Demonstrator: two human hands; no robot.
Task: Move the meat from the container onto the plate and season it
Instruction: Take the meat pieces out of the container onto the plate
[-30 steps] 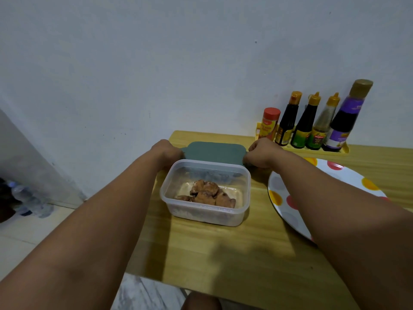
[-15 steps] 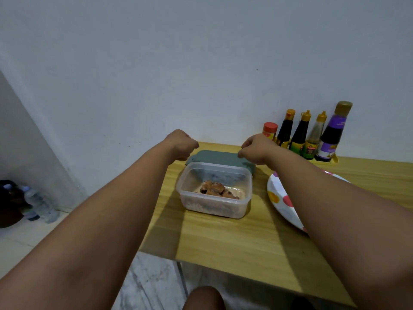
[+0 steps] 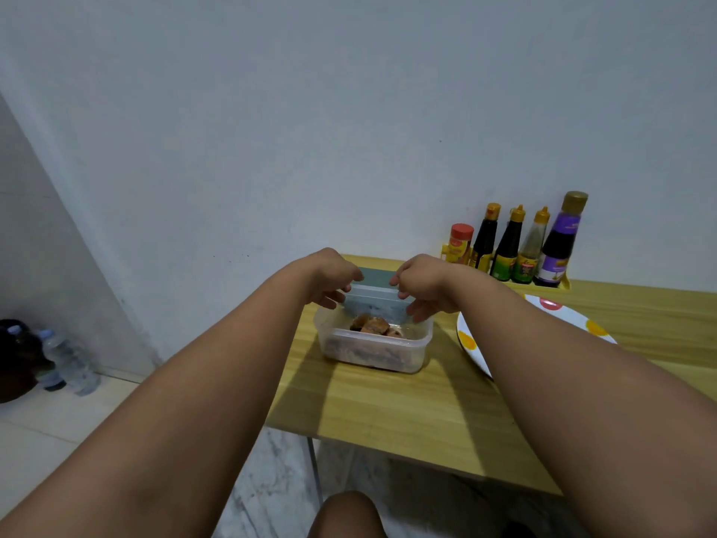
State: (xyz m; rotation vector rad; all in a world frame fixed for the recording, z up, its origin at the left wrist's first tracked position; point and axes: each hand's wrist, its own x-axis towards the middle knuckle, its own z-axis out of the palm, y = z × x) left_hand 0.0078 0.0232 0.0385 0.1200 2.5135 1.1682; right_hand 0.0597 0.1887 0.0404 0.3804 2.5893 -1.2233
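Note:
A clear plastic container (image 3: pixel 374 353) stands open on the wooden table, with brown pieces of meat (image 3: pixel 370 326) inside. Its grey-green lid (image 3: pixel 375 276) lies flat just behind it. My left hand (image 3: pixel 329 277) hangs over the container's far left corner, fingers curled down and apart. My right hand (image 3: pixel 423 289) is over the far right corner in the same pose. Whether the fingertips touch the rim cannot be told. A white plate (image 3: pixel 574 318) with coloured dots lies to the right, partly hidden by my right forearm.
A yellow rack (image 3: pixel 562 283) by the wall at the back right holds a red-capped spice jar (image 3: pixel 459 242) and several dark sauce bottles (image 3: pixel 508 244). The table's left edge (image 3: pixel 287 366) runs close beside the container. Water bottles (image 3: pixel 66 361) stand on the floor at left.
Both hands let go of the lid lying behind the container, rose, and have come down closer together over the container's far corners. The view has pulled back.

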